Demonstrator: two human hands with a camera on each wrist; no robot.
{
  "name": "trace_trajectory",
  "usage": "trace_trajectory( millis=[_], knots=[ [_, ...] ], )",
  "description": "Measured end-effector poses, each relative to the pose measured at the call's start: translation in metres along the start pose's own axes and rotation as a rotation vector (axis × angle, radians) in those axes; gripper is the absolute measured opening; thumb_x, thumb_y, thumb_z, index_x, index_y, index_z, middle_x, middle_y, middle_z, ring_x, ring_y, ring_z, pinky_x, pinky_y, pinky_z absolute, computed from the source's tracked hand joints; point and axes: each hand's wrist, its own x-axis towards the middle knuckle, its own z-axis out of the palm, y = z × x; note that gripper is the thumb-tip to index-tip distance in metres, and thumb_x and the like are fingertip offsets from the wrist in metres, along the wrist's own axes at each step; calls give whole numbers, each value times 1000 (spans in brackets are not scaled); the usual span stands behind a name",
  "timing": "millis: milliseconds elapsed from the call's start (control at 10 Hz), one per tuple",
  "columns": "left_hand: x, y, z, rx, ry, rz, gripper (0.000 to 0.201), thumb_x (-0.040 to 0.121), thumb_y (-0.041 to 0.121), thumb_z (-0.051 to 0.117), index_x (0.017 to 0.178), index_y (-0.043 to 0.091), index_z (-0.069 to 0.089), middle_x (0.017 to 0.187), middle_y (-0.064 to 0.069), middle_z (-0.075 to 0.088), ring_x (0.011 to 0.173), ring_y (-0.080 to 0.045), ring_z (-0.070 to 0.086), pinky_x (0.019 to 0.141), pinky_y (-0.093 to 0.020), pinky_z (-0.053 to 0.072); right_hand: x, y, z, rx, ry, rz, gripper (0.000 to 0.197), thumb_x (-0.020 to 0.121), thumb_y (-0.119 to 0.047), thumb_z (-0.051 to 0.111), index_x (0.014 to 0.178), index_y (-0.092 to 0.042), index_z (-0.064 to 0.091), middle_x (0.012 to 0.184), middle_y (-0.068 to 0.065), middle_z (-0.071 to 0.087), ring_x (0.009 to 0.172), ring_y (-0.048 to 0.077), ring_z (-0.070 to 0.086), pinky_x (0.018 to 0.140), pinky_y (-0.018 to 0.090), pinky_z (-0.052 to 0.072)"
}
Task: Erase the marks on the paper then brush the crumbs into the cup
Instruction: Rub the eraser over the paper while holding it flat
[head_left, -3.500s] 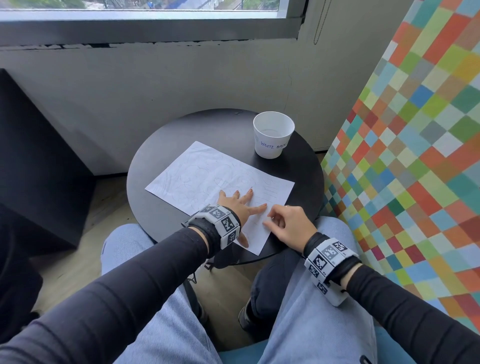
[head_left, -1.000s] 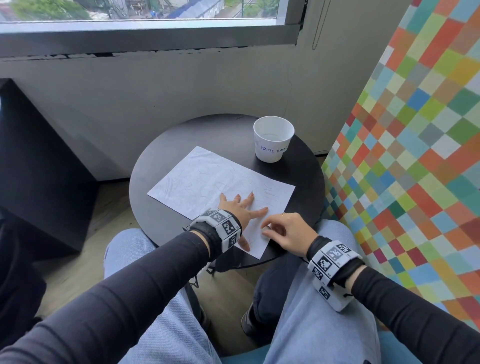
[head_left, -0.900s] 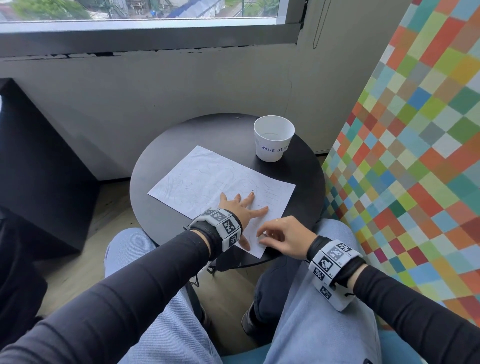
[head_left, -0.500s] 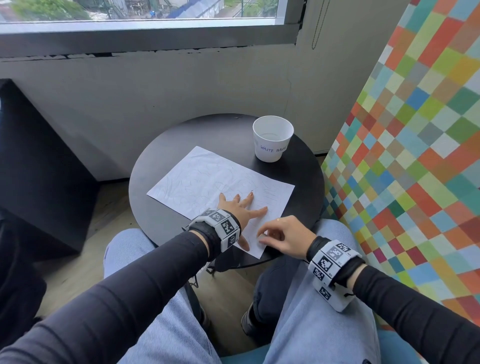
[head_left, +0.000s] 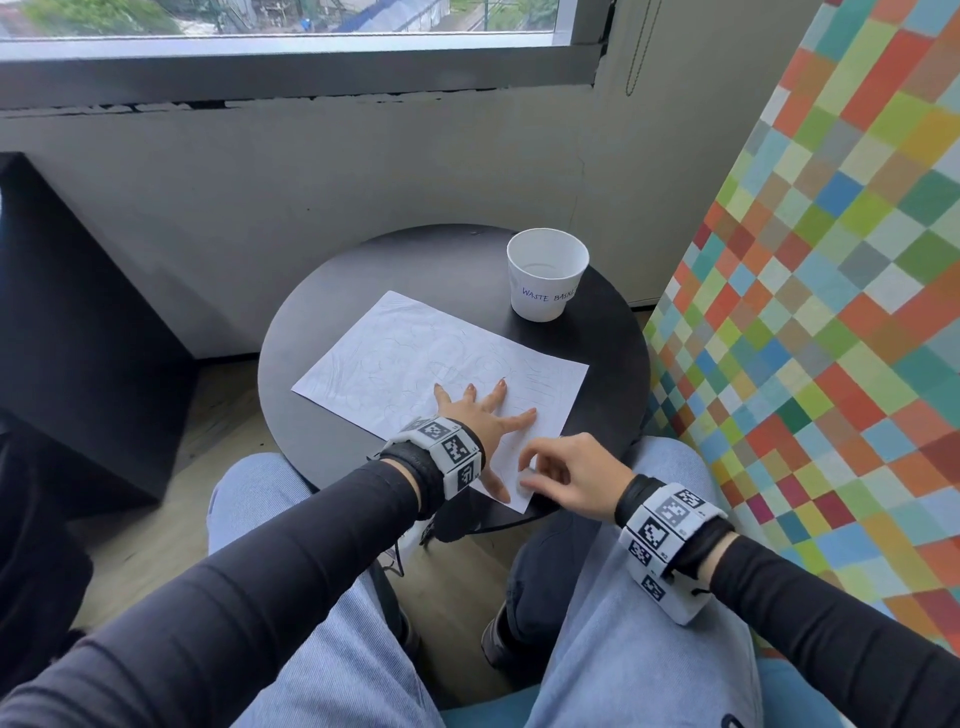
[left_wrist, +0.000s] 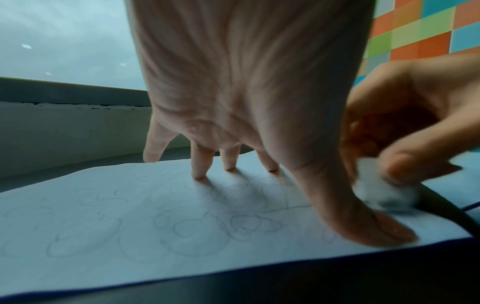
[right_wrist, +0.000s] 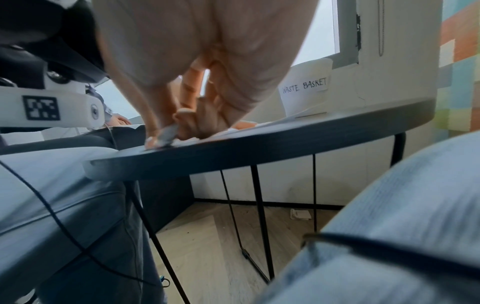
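I see the left hand spread flat, fingers straight, pressing the paper onto the round black tabletop. Just beside its thumb, the right hand pinches a white eraser between curled fingertips, set against the paper's near corner. Faint pencil marks lie under the left palm. The cup stands well beyond both hands.
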Motion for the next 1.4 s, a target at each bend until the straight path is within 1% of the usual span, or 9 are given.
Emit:
trace_trajectory(
  millis=[100,200,400,500,600,700,1200,1300,1400],
  knots=[
    [0,1,0,-6,-1,0,123,68,72,73,152,48,-14,163,-6,-20,150,-42,-2,110,-75,12,0,2,-3,13,34,27,7,86,-21,69,87,-15,65,61,-5,56,54,8,48,59,15,38],
    [0,0,-1,1,-5,-5,124,67,72,73,152,48,-14,163,-6,-21,150,-42,-3,111,-74,12,-3,-2,-2,34,-71,-18,6,86,-22,70,87,-17,68,61,-7,55,54,7,48,58,11,36],
    [1,0,0,-6,-4,-4,124,66,73,73,152,48,-13,163,-5,-21,150,-42,-2,110,-74,11,-1,-1,-4,15,-11,-7,8,85,-24,70,87,-16,70,63,-5,59,55,7,50,58,9,36],
    [0,0,-1,0,-10,-6,124,66,73,73,152,48,-13,163,-6,-21,150,-42,-3,110,-74,11,-3,-2,-2,27,-88,-25,6,85,-25,70,87,-20,71,62,-7,58,55,8,50,58,11,37],
    [1,0,-1,0,-6,-3,125,66,73,73,152,47,-13,163,-6,-21,150,-42,-2,110,-75,11,-2,0,-3,8,-19,-11,6,86,-25,70,87,-18,70,62,-4,59,55,9,50,58,11,37],
    [1,1,0,4,-10,-8,125,66,73,73,152,47,-14,163,-6,-22,150,-42,-2,110,-75,11,-2,0,-3,9,-78,-11,6,86,-25,69,88,-19,69,62,-9,55,55,9,48,58,10,35],
    [1,0,0,-2,-15,-6,125,67,72,73,152,47,-14,163,-6,-23,150,-42,-3,111,-75,10,-2,-3,-5,-11,-96,-15,6,86,-24,68,88,-18,69,61,-10,53,56,7,49,58,10,36],
    [1,1,0,4,-11,-2,125,67,72,73,152,47,-14,163,-6,-23,150,-42,-3,111,-75,10,-1,-1,-6,-25,-27,3,7,86,-24,69,87,-17,70,63,-7,58,56,6,50,58,9,35],
    [0,1,0,0,-13,-6,124,67,72,73,152,47,-14,163,-6,-23,150,-42,-3,111,-74,10,-2,-3,-6,-10,-67,-12,4,86,-24,69,86,-19,69,62,-8,56,55,7,49,58,10,35]
  ],
)
